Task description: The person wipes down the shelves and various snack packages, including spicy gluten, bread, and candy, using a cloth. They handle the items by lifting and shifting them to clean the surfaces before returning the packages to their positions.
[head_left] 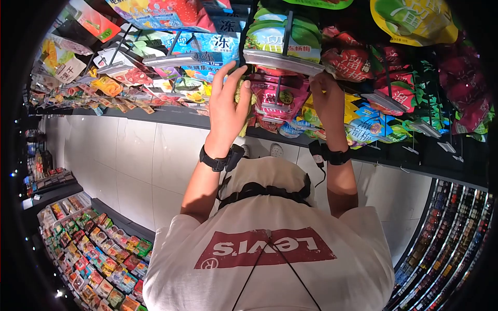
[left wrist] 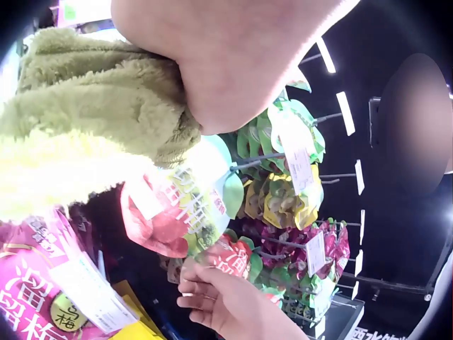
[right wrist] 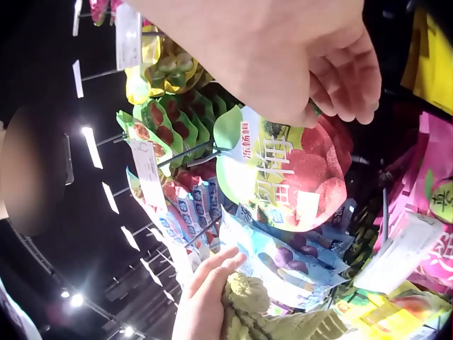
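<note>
My left hand (head_left: 226,106) holds a fuzzy olive-green cloth (left wrist: 99,106), its fingers stretched up toward the hanging snack bags. In the right wrist view the same cloth (right wrist: 249,301) shows beside the left fingers. Right in front of both hands hangs a green, white and red dried-plum bag (right wrist: 294,166) with a price label strip (head_left: 284,63) before it. My right hand (head_left: 328,101) is at the right end of that strip. Its loosely curled fingers (right wrist: 347,81) lie right at the bag's edge; I cannot tell whether they pinch it.
Pink plum bags (head_left: 280,96) hang lower between the hands, blue bags (head_left: 207,46) to the left and red bags (head_left: 347,59) to the right. Metal hooks with label holders (head_left: 389,101) stick out. Behind lie pale floor tiles (head_left: 129,160) and a stand of packets (head_left: 98,254).
</note>
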`<act>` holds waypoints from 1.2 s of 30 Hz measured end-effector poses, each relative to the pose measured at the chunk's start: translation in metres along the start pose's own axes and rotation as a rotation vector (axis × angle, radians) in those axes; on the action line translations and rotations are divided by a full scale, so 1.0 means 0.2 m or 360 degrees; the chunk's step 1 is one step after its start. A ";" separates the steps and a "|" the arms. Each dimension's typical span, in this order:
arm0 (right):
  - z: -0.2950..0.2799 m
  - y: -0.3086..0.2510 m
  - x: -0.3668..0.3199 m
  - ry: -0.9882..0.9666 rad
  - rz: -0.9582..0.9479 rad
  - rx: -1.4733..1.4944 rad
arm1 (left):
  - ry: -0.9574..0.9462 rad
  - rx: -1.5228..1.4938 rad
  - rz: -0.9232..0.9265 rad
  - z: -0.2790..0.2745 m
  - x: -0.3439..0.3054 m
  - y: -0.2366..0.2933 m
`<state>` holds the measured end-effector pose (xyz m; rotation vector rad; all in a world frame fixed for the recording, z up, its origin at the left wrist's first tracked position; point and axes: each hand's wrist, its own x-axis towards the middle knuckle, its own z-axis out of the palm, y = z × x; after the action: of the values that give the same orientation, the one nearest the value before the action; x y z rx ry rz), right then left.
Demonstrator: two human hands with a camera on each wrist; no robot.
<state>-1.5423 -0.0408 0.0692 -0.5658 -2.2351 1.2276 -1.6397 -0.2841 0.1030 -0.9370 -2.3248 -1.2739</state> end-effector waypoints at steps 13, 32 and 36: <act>0.54 -0.25 -0.14 -0.0154 -0.0181 0.0438 | 0.0312 0.0065 -0.0220 -0.38 0.10 -0.62; 0.98 -0.44 -0.11 0.0464 -0.0029 0.0069 | 0.0127 -0.0166 -0.0181 -0.41 0.30 -0.82; 0.97 -0.45 -0.10 0.0399 0.0005 0.0127 | 0.0145 -0.0203 -0.0195 -0.40 0.29 -0.80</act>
<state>-1.6569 -0.2204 0.0539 -0.6535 -1.9691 1.1720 -1.7938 -0.3902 0.0793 -0.7671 -2.2831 -1.4969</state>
